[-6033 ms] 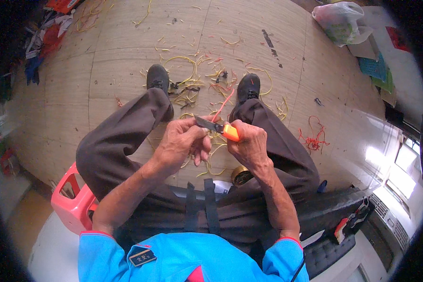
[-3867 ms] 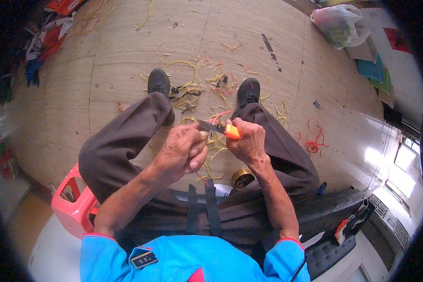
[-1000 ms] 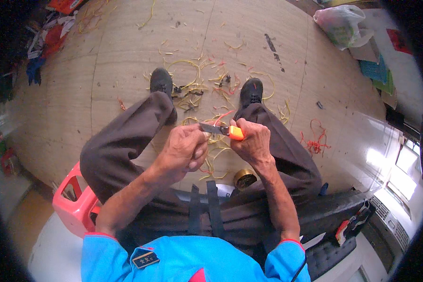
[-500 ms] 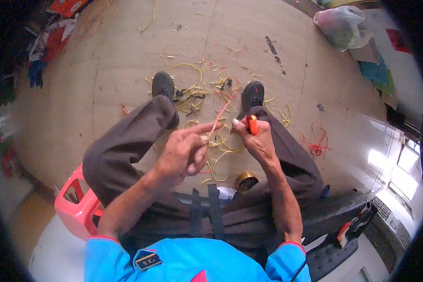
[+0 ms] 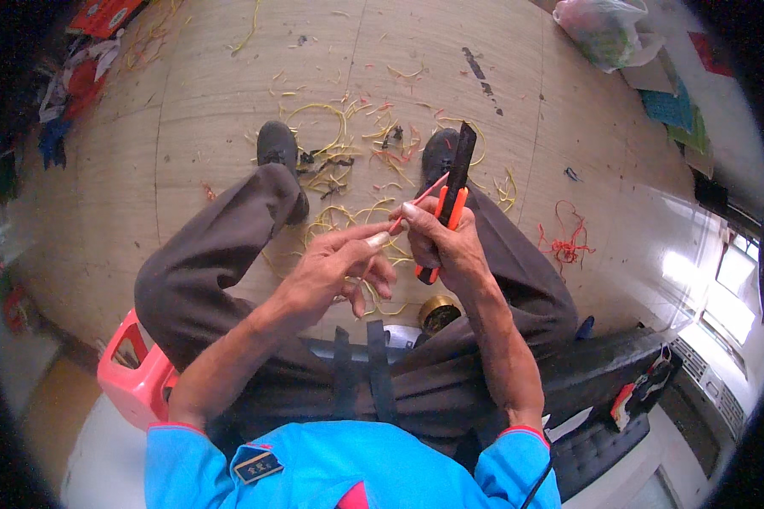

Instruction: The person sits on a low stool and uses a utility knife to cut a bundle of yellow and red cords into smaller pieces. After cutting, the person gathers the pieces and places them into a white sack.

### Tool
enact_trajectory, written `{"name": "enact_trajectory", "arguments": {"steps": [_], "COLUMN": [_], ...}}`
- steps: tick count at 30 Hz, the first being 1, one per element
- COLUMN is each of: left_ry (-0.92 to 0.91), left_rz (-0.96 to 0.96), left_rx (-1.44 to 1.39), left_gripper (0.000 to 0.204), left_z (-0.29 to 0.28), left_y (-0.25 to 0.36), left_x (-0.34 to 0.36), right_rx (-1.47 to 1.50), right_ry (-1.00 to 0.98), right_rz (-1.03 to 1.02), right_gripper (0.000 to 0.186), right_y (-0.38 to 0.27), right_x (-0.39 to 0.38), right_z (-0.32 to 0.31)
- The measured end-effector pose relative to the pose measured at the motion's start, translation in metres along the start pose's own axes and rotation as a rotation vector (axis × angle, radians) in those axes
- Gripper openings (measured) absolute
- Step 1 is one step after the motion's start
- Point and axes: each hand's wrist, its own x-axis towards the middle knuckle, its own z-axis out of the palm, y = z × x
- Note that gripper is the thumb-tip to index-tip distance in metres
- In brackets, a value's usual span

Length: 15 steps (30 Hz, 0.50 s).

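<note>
Left hand and right hand, close together, pinch a thin, straight red wire between them, the right also wrapped around a dark-bladed orange-and-black knife pointing to the far side, with curly yellow wire scraps strewn across the beige tiled floor.

Knife handle and red wire partly hidden by right grip, blue shirt cut off below
</note>
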Motion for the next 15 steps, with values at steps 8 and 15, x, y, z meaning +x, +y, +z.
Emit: {"name": "enact_trajectory", "arguments": {"steps": [8, 15], "left_ry": [-0.064, 0.052], "left_rz": [0.033, 0.058], "left_rx": [0.018, -0.069], "left_gripper": [0.035, 0.031], "left_z": [-0.016, -0.016], "left_y": [-0.012, -0.006], "left_x": [0.006, 0.006], "right_rx": [-0.179, -0.855], "right_ry": [0.048, 0.093], "right_rz": [0.020, -0.334], "right_gripper": [0.027, 0.021], "right_y": [0.005, 0.020], "right_x": [-0.001, -0.009], "right_z": [0.003, -0.005]}}
